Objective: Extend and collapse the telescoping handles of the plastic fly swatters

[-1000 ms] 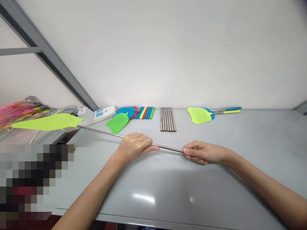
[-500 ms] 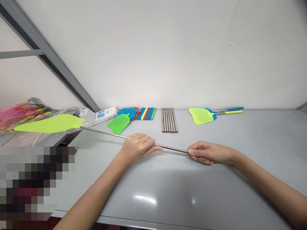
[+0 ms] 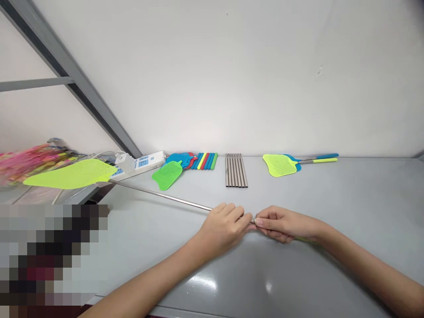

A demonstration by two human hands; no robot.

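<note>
A yellow-green fly swatter (image 3: 71, 174) with a long metal rod stretches across the view, its perforated head out to the left. My left hand (image 3: 227, 227) is wrapped round the rod towards its right end. Close beside it, my right hand (image 3: 285, 224) pinches the swatter's handle end, most of which its fingers hide. A sliver of yellow-green shows beneath the right wrist. Beyond my hands lies a row of metal tubes (image 3: 236, 171). To their left are several coloured handle grips (image 3: 205, 161) and loose swatter heads (image 3: 168, 175) in green, blue and red.
Two fly swatters (image 3: 281, 165), one yellow-green and one blue, lie at the back right by the wall. A white power strip (image 3: 149, 160) with a plug stands at the back left. Colourful wrapped items (image 3: 29, 161) are piled beyond the table's left edge.
My left hand has slid right along the rod, up close to my right hand. The right hand keeps its pinch on the handle end. The view has shifted slightly.
</note>
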